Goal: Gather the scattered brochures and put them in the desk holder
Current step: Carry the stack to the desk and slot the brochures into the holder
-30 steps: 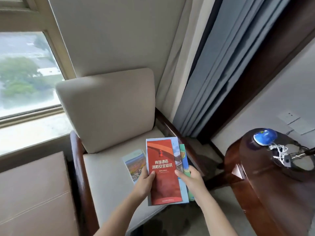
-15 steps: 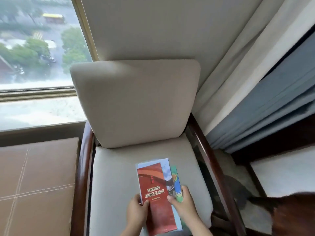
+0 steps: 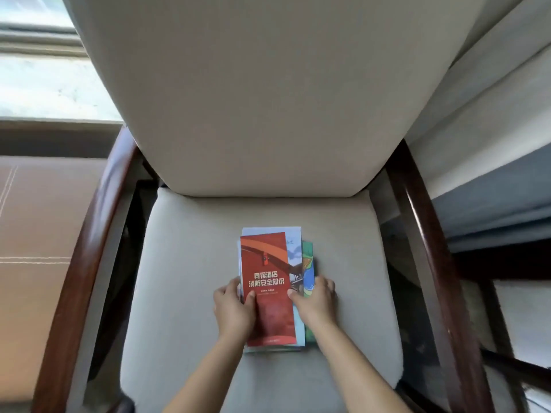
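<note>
A stack of brochures (image 3: 269, 272) lies on the beige seat cushion (image 3: 185, 278) of an armchair. A red brochure with white Chinese lettering is on top; pale blue and green ones stick out beneath it on the right. My left hand (image 3: 234, 311) grips the stack's left edge, thumb on the red cover. My right hand (image 3: 316, 299) grips the right edge, thumb on top and fingers around the green brochure. No desk holder is in view.
The chair has dark wooden armrests, one on the left (image 3: 86, 263) and one on the right (image 3: 429, 263), and a tall beige backrest (image 3: 253, 99). A brown padded bench (image 3: 38, 263) is on the left under a window. Grey-blue curtains (image 3: 492, 210) hang at the right.
The view swung down and closer over the seat. Both hands lowered the stack onto the spot where a loose brochure lay on the cushion; that brochure no longer shows separately.
</note>
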